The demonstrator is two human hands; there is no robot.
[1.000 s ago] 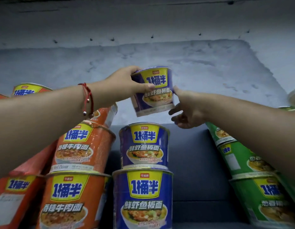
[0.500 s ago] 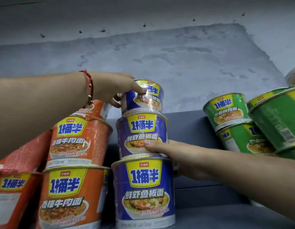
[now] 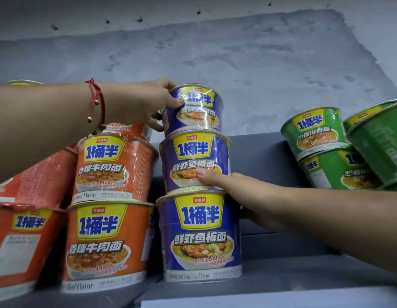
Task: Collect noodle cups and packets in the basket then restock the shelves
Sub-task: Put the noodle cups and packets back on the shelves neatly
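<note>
Restocking step: third blue cup being seated on the blue stack. Left hand (image 3: 148,103) at nine o'clock of the top blue cup (image 3: 194,107), thumb across its front and fingers curled round the left side, gripping it. Right hand (image 3: 235,187) at three o'clock of the middle blue cup (image 3: 195,162), thumb pressed on the lower front of the label, other fingers hidden behind the cup, probably wrapped round its back. Bottom blue cup (image 3: 200,236) standing on the grey shelf (image 3: 282,285), carrying both.

To do well: keep the middle cup braced while squaring the top one over its rim; let go with the left hand only once the base sits flat all round; release the bracing hand last, slowly. Risk, as a judgement: three-high column, narrow bases on wide lids, easily toppled toward the gap at three o'clock.

Materials: tapered round tubs, wider at the lid than at the base, wrapped in glossy shrink film that crinkles and catches light, so likely slippery under a light pinch. Probably light, with thin walls; firm squeezing best avoided. Orange cups (image 3: 113,165) stacked at nine o'clock, nearly touching the blue column; green cups (image 3: 322,150) tilted at three o'clock, well apart. Rough grey wall (image 3: 215,52) behind. Red cord bracelet (image 3: 97,105) on the left wrist.
</note>
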